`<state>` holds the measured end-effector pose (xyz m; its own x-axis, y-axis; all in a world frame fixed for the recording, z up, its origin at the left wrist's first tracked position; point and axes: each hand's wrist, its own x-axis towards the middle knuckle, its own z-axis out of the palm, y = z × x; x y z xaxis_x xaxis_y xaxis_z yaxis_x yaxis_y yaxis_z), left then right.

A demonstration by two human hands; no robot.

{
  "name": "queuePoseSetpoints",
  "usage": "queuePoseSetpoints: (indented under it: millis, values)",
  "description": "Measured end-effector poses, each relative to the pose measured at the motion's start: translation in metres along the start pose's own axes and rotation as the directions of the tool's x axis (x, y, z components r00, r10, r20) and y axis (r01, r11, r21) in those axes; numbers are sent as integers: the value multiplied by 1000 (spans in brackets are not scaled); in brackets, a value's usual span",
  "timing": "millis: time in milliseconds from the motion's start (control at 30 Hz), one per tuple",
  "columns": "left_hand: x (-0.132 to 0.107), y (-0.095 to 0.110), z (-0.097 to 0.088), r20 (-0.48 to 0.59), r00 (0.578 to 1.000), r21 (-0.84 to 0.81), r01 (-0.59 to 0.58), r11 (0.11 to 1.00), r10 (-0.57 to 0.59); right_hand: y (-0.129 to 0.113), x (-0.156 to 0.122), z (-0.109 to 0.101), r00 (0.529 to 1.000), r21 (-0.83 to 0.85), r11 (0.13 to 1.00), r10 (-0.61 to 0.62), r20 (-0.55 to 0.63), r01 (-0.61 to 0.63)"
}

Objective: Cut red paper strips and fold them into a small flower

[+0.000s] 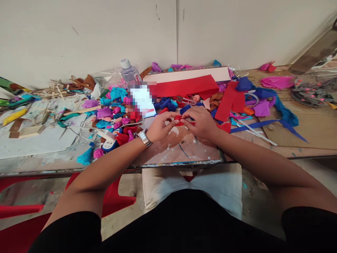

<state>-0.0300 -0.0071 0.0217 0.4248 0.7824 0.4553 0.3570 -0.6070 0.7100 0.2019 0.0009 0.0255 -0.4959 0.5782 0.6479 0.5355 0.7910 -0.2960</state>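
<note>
Between the fingertips of both hands is a small red rolled paper flower [178, 118], with a loose red strip [188, 123] trailing beside it toward the right. My left hand [161, 125], a metal watch at its wrist, pinches the flower from the left. From the other side my right hand [199, 121] has its thumb and fingers closed on it too. Just beyond the hands lie crumpled blue paper pieces [165, 103]. Wide red crepe paper strips [184, 86] stretch behind them, and a forked red piece [231, 102] rests to the right.
A lit phone [143, 100] leans near a clear bottle [129, 72]. Left of my hands are heaped colored paper flowers, a power strip [110, 144] and a white cable. A tape roll [252, 99] and blue ribbon [263, 124] lie right, near cardboard [313, 130]. The table's front edge is close.
</note>
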Motion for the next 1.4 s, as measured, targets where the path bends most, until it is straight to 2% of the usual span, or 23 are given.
queuePoseSetpoints:
  millis: [300, 467, 833, 1133, 1400]
  values:
    - [1, 2, -5, 12, 996, 132, -92, 987, 91, -1, 2, -3, 1000, -90, 996, 1, 12, 0]
    - [1, 1, -3, 50, 989, 51, -145, 988, 142, -2, 1, -3, 1000, -106, 994, -13, -6, 12]
    - [1, 1, -1, 179, 974, -28, -135, 990, 137, -3, 2, -1, 998, -78, 996, -50, -29, 48]
    - [0, -2, 0, 100, 993, -1, -70, 998, 70, -1, 0, -3, 999, -83, 995, -48, -3, 48]
    - [0, -6, 0, 117, 985, 6, -129, 992, 128, -1, -1, 0, 1000, -27, 999, -25, -1, 25]
